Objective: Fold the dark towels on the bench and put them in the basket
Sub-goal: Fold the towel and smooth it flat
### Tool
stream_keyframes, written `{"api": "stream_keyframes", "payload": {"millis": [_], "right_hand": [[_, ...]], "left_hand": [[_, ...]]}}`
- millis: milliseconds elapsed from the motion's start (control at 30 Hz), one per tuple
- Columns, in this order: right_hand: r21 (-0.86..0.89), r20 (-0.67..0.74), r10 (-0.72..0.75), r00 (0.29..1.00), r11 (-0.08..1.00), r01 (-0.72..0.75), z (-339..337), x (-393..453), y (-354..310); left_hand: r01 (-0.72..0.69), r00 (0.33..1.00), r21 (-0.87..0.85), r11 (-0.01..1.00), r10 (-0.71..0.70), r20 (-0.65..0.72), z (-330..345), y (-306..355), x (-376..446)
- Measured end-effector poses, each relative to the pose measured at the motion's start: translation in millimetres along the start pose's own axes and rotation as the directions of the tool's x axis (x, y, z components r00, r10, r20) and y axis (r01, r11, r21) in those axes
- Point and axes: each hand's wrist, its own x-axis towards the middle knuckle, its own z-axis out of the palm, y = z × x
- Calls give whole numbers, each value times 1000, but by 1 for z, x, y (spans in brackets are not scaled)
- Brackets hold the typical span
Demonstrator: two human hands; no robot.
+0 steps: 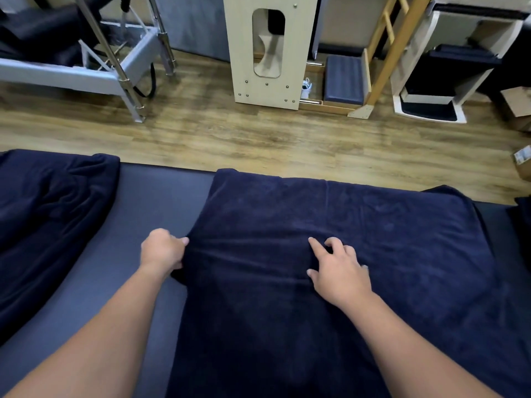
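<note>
A dark navy towel (359,225) lies spread over the padded bench (155,202) in front of me. My left hand (162,249) grips the towel's left edge, fingers curled into the cloth, which bunches into creases there. My right hand (337,268) rests on the towel's middle with fingers spread and the forefinger stretched out, pressing the fabric. A second dark towel (48,214) lies crumpled in a heap on the bench at the left. No basket shows in this view.
Beyond the bench's far edge runs a wooden floor (230,133). A metal-framed exercise machine (86,67) stands at the back left, a pale wooden unit (270,50) in the middle, a wooden ladder frame (385,58) and cardboard boxes (517,107) at the right.
</note>
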Motion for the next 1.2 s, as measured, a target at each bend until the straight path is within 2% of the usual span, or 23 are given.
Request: {"api": "stream_keyframes", "payload": {"millis": [133,333,433,500,567,700,733,867,1000,1067,1133,1200], "right_hand": [[-1,31,6,999,1000,-6,3,-2,-2],[23,138,-53,989,998,51,2,-20,-4],[4,89,-133,987,991,133,19,-47,-18],[-36,90,-155,984,987,159,32,-59,-24],[-29,101,-150,983,988,154,37,-58,-25],[9,142,-164,976,986,165,30,-50,-14],[4,156,-171,973,985,172,29,-50,-12],[-31,203,-192,960,979,202,30,-52,-12],[-62,178,-193,965,977,206,34,-59,-13],[-125,90,-208,974,968,218,40,-74,-20],[-164,-13,-290,957,945,284,48,-101,-30],[-135,-25,-338,941,933,332,59,-127,-34]], "left_hand": [[-64,997,-4,998,64,53,2,4,-17],[-57,938,166,984,-4,345,-1,-13,-52],[-68,892,182,981,-22,452,-1,-27,-65],[-129,911,190,973,40,410,3,-35,-69],[-169,950,236,957,94,299,4,-40,-75],[-39,999,289,957,40,3,-9,-60,-75],[-26,999,279,960,34,-24,-13,-67,-74],[-56,992,238,970,27,125,-14,-77,-94],[-76,971,328,941,-4,238,-12,-93,-131],[-99,970,355,930,11,241,-7,-104,-146],[-89,981,320,943,28,191,-3,-114,-155],[-22,993,122,992,8,117,-5,-123,-158]]}}
